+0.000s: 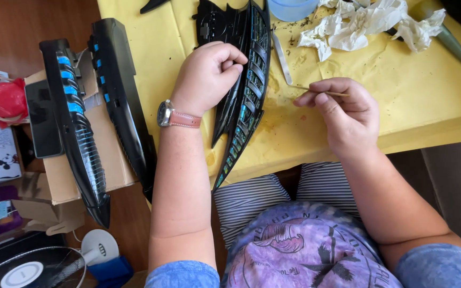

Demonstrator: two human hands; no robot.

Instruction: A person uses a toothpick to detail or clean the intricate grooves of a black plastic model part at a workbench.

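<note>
I see my left hand pinching the black hull piece, which lies on the yellow sheet and overhangs its near edge. My right hand grips a thin stick; bare sheet lies between the hands.

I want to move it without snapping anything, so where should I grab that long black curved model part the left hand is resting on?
Probably grip the long black curved part around its wide upper middle, next to the left hand, coming from its open right side. It narrows to a thin point hanging over the table's near edge, which looks fragile.
</note>
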